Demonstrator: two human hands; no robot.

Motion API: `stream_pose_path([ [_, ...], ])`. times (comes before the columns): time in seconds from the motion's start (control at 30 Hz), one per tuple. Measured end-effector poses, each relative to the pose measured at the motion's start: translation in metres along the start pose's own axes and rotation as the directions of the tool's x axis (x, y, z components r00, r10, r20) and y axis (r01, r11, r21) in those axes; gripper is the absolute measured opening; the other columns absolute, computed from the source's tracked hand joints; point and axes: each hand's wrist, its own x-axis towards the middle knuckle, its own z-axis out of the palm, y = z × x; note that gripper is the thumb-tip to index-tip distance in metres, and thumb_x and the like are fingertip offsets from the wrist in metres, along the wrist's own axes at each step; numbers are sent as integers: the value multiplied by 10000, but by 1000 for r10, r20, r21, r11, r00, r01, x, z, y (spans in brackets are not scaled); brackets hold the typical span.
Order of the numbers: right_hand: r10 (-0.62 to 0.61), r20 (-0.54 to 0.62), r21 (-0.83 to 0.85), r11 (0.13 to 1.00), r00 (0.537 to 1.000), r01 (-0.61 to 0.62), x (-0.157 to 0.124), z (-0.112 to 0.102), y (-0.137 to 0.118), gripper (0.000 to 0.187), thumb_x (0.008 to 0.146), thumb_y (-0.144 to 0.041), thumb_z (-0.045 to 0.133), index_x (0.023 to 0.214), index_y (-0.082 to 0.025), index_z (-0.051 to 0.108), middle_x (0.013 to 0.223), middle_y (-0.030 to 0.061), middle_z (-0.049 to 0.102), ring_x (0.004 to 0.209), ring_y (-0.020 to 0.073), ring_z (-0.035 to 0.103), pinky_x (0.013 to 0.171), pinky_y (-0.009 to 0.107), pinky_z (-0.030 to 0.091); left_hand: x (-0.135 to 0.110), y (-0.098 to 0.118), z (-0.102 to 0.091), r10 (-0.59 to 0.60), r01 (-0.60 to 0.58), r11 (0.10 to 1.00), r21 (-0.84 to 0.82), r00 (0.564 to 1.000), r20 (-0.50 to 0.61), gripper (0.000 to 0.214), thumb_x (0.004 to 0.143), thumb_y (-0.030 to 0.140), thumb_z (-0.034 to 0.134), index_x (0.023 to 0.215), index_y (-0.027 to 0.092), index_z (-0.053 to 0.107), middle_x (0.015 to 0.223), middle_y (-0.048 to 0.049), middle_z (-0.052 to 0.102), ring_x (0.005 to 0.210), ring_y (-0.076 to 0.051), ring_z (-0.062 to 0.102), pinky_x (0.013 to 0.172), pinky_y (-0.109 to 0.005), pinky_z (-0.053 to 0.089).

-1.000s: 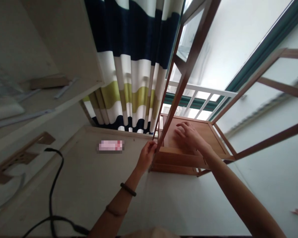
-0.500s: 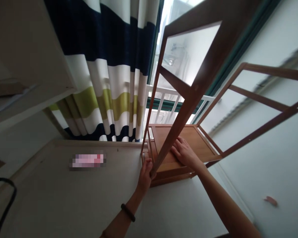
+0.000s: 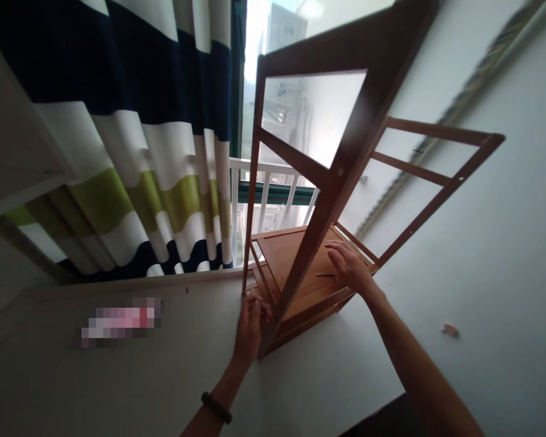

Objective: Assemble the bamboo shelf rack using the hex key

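Head view, and here's the rack point(image 3: 316, 218), brown and wooden, filling the centre and upper right of the frame, its near post slanting right across the middle! Left hand point(image 3: 250, 328), just below centre, fingers curled in tight right beside the foot of that post; whether anything sits inside the curl, you cannot tell from here. A dark bracelet point(image 3: 216, 408) rings that wrist, bottom of the frame. Over to the right hand point(image 3: 350, 267), right of centre: fingers loosely bent, a relaxed opening, poised at the brown panel point(image 3: 279, 252); contact is hard to call. And there's a thin dark rod point(image 3: 326, 275) on the panel, just beside those fingers! Upper left, the striped curtain point(image 3: 155, 152) hangs in navy, white and green; top centre, a white railing point(image 3: 277, 168) shows behind the rack. Lower left, a pink patch point(image 3: 121, 321), too blurred to read.
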Motion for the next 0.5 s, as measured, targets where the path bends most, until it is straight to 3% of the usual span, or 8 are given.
stream_pose_path([
  [0.07,7,-144,-69,997,990,-17,-4,-14,9,259,873,-306,418,1048,-199,577,1093,76,566,1073,193,502,958,367,390,13,8,-10,57,-58,998,-9,997,-54,196,839,390,456,875,197,462,695,10,554,650,-134,541,659,-280,452],
  [0.2,16,-343,-172,982,939,-79,-14,-32,25,211,852,-268,438,973,-205,598,1027,76,561,1020,203,508,926,392,407,43,25,-23,121,-117,993,33,979,-163,152,832,340,468,874,194,480,636,39,503,557,-105,477,587,-240,420],
  [0.33,-2,-469,-289,945,883,-151,-26,-35,33,222,833,-252,445,1000,-219,588,1139,94,495,1114,235,443,958,444,367,52,44,-16,142,-136,987,82,986,-84,209,844,334,452,954,183,547,586,51,448,528,-97,443,541,-218,399],
  [0.43,14,-659,-321,899,752,-299,-32,-35,43,471,806,-306,476,1260,-191,418,1319,151,330,1249,290,306,976,508,322,45,56,-5,167,-166,984,63,986,-11,189,847,351,452,884,189,543,641,35,506,585,-107,501,612,-242,445],
  [0.5,75,-762,-232,896,643,-379,-34,-35,58,676,783,-360,504,1367,-158,231,1366,189,253,1268,299,284,961,510,336,42,60,0,229,-224,971,84,972,-58,185,857,354,439,846,192,528,743,8,566,688,-122,555,692,-263,463],
])
